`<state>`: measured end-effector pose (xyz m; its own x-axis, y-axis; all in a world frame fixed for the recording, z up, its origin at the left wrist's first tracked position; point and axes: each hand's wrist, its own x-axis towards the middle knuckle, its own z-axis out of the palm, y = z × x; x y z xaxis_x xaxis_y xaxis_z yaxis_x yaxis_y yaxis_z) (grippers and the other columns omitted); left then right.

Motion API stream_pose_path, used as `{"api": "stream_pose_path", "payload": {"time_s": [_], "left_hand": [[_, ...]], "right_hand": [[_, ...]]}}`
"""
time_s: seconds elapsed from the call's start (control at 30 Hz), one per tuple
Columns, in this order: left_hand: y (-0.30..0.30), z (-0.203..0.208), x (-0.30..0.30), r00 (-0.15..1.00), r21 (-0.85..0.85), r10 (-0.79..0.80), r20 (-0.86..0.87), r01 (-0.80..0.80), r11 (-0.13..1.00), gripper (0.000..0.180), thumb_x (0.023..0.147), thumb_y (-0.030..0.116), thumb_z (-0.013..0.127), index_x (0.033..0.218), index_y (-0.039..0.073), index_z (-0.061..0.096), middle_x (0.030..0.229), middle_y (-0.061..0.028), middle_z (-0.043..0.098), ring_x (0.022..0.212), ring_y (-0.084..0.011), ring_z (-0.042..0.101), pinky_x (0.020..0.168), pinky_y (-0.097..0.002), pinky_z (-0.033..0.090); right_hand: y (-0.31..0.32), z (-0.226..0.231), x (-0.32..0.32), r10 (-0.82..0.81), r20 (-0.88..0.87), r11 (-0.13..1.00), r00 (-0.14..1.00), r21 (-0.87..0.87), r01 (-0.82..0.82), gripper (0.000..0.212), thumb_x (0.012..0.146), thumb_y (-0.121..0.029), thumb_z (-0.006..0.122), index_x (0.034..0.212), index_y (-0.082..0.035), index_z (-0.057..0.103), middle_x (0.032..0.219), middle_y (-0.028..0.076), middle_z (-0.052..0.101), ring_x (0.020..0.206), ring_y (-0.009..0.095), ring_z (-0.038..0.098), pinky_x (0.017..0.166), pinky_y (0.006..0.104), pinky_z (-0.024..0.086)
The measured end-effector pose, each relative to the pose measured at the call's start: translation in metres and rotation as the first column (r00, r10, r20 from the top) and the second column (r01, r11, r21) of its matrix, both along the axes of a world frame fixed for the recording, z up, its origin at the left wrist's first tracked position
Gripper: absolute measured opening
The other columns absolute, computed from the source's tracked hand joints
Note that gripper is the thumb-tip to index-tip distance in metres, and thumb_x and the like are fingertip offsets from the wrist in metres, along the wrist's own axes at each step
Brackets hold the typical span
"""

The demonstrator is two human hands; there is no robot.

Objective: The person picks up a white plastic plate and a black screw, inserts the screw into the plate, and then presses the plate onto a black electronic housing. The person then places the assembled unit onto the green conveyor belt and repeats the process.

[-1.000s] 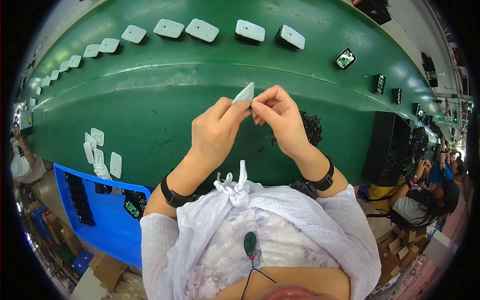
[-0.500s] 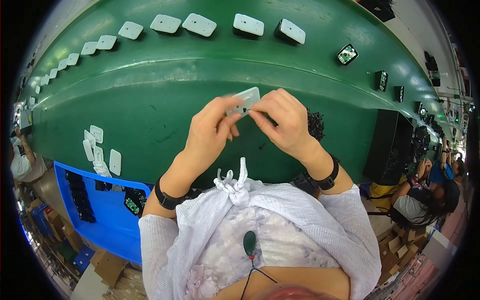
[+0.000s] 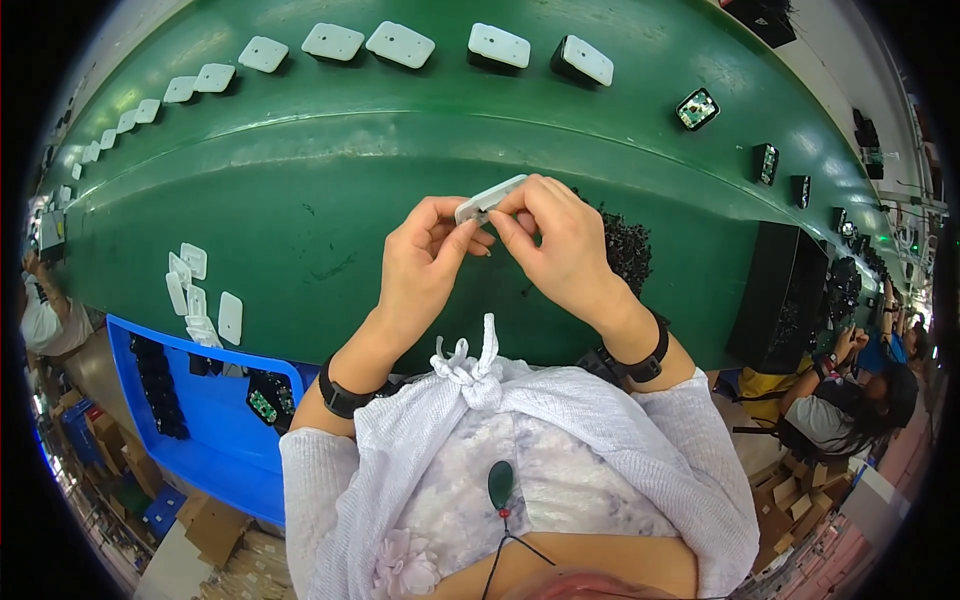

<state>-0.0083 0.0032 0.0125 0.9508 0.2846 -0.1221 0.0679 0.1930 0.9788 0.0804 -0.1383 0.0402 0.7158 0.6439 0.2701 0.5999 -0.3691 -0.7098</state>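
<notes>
Green worktop (image 3: 320, 220) spreads out below a white cover (image 3: 491, 197), which sits tilted between your left hand (image 3: 420, 257), clamped on its left end, and your right hand (image 3: 562, 238), fingertips at its near face; whether they grip something there cannot be told.

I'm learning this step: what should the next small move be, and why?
Probably a gentle press of the small black piece against the white cover with the right hand: its fingertips are at the piece, while the left hand holds the cover's left end.
</notes>
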Motion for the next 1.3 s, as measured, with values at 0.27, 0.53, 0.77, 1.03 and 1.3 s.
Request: {"api": "stream_pose_path", "payload": {"time_s": [0.27, 0.53, 0.77, 1.03, 1.3], "left_hand": [[-0.004, -0.002, 0.002, 0.977, 0.268, 0.074, 0.200, -0.127, 0.955, 0.005, 0.087, -0.002, 0.058, 0.092, -0.003, 0.057, 0.096, -0.0085, 0.061, 0.074, -0.0119, 0.061, 0.064, -0.0233, 0.052], [0.006, 0.002, -0.006, 0.998, -0.088, 0.052, 0.035, -0.049, 0.995, 0.008, 0.089, 0.004, 0.060, 0.094, 0.000, 0.055, 0.085, -0.0051, 0.060, 0.068, -0.0091, 0.059, 0.057, -0.0208, 0.045], [0.004, 0.007, -0.006, 0.998, -0.115, -0.057, -0.013, 0.055, 0.992, 0.010, 0.090, 0.006, 0.060, 0.095, 0.000, 0.054, 0.083, -0.0033, 0.060, 0.068, -0.0079, 0.058, 0.057, -0.0195, 0.043], [0.005, 0.005, 0.007, 0.994, -0.186, -0.113, -0.009, 0.109, 0.976, 0.017, 0.094, 0.010, 0.053, 0.105, -0.002, 0.055, 0.085, -0.0063, 0.062, 0.068, -0.0122, 0.060, 0.060, -0.0213, 0.046], [0.052, -0.025, 0.039, 0.992, 0.423, 0.019, -0.124, 0.036, 0.905, 0.014, 0.093, 0.010, 0.052, 0.099, 0.001, 0.061, 0.081, -0.0073, 0.062, 0.067, -0.0161, 0.060, 0.059, -0.0289, 0.047]], "right_hand": [[0.002, -0.021, -0.003, 0.066, -0.619, 0.977, 0.783, 0.199, 0.076, 0.011, 0.084, -0.006, 0.067, 0.083, -0.002, 0.057, 0.072, 0.001, 0.052, 0.060, 0.005, 0.044, 0.052, 0.0220, 0.037], [-0.002, -0.010, -0.009, -0.095, -0.229, 0.971, 0.969, 0.192, 0.141, 0.029, 0.078, -0.011, 0.074, 0.099, -0.004, 0.055, 0.079, -0.002, 0.047, 0.063, 0.006, 0.038, 0.057, 0.0192, 0.034], [-0.009, 0.001, 0.004, 0.077, -0.542, 0.993, 0.837, 0.116, -0.017, 0.027, 0.079, -0.012, 0.074, 0.095, -0.004, 0.054, 0.079, -0.004, 0.049, 0.064, 0.003, 0.037, 0.055, 0.0189, 0.032], [-0.015, -0.014, 0.011, 0.069, -0.667, 0.970, 0.742, 0.218, 0.106, 0.023, 0.082, -0.015, 0.072, 0.089, -0.005, 0.053, 0.077, -0.003, 0.050, 0.065, 0.002, 0.042, 0.055, 0.0177, 0.035], [-0.082, -0.005, 0.143, -0.467, 0.714, 0.719, 0.522, -0.037, 0.694, 0.040, 0.082, -0.045, 0.065, 0.107, -0.014, 0.061, 0.106, 0.013, 0.056, 0.089, 0.033, 0.056, 0.071, 0.0403, 0.050]]}}
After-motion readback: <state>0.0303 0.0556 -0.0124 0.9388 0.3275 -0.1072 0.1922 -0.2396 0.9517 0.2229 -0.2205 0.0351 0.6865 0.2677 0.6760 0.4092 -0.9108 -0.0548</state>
